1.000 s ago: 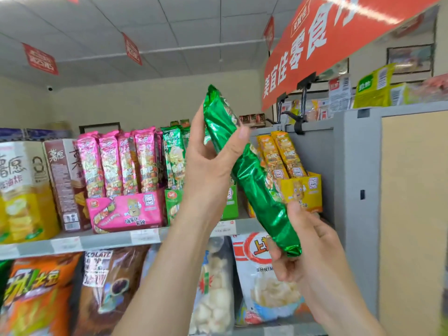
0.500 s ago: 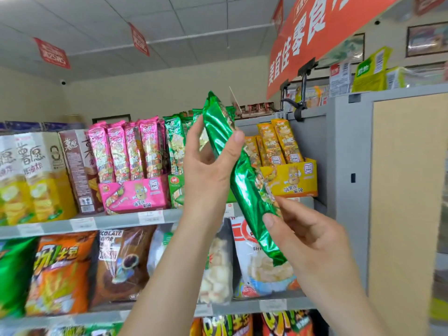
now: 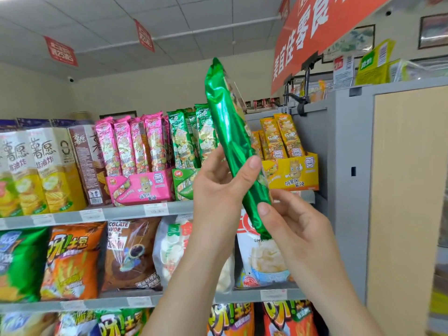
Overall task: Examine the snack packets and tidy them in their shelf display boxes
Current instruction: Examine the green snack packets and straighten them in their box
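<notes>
Green packet [image 3: 228, 132] pinched by left hand [image 3: 218, 190] and right hand [image 3: 295, 221] before grey shelf [image 3: 60, 218], under tiled ceiling [image 3: 121, 10].

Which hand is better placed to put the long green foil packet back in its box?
Probably left: the left hand grips the long green foil packet mid-length, in front of the green cardboard display box; the right hand only pinches its lower end.

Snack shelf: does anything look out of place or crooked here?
Only one green packet: it is outside the green display box, held tilted, left hand gripping its middle, right hand pinching its lower end. Nothing looks spilled.
</notes>
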{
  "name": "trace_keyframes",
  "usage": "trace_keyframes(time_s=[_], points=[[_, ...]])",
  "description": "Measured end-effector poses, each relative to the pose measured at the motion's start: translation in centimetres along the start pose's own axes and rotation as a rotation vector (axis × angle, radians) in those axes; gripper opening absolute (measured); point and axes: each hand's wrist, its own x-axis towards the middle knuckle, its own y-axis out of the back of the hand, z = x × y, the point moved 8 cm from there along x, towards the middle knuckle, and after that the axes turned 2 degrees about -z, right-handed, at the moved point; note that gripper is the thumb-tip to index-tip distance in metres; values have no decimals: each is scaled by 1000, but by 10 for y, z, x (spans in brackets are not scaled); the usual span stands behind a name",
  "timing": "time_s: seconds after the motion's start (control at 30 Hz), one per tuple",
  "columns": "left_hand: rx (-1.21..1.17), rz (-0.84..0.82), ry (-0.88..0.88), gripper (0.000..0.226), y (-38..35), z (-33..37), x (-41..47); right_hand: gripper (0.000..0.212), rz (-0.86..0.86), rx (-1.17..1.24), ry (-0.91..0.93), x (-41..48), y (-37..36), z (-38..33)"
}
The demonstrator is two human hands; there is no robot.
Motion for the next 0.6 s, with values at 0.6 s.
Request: trace_keyframes(time_s=[0.6], points=[[-10, -49, 242, 16, -16, -28, -17, 35, -16, 176, 27, -8, 7, -3]])
